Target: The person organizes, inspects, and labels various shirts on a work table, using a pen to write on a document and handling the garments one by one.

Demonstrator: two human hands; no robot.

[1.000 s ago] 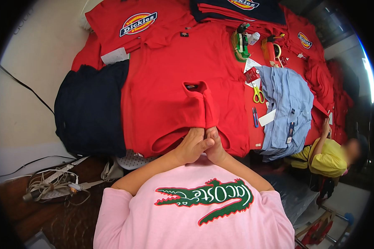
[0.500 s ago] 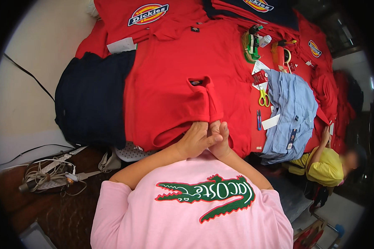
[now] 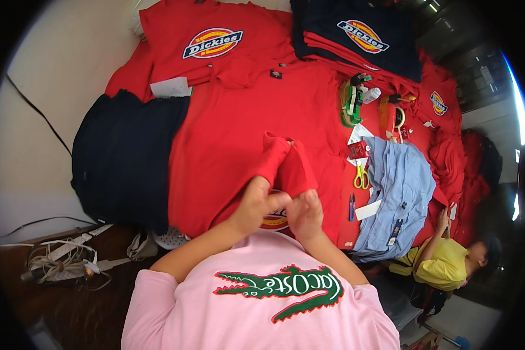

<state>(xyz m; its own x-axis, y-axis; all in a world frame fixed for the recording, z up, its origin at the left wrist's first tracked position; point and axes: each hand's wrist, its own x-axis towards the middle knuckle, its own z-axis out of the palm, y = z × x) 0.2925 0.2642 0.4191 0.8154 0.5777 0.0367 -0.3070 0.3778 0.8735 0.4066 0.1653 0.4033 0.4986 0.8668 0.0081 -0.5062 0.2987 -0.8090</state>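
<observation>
A red T-shirt (image 3: pixel 239 134) lies spread in front of me on a layer of red shirts. My left hand (image 3: pixel 255 204) grips one folded-up part of it, its fingertips covered by the cloth and its thumb pointing toward the other hand. Close beside it, my right hand (image 3: pixel 306 217) pinches the other raised fold, its fingers partly behind the fabric. Between the two folds is a gap. Part of a round printed logo (image 3: pixel 276 218) shows on the red cloth below and between my hands.
Left lies a dark navy garment (image 3: pixel 122 163). At right are a light blue shirt pile (image 3: pixel 394 192), yellow-green scissors (image 3: pixel 361 176), thread snips (image 3: pixel 352 207) and a green tape dispenser (image 3: pixel 351 104). Folded navy shirts (image 3: pixel 361 35) sit behind. A person in yellow (image 3: pixel 443 262) works at far right.
My hands have moved a little apart, lifting the red folds. The collar label between the folds is now covered, and part of the round logo has come into sight. The whole view has shifted slightly.
</observation>
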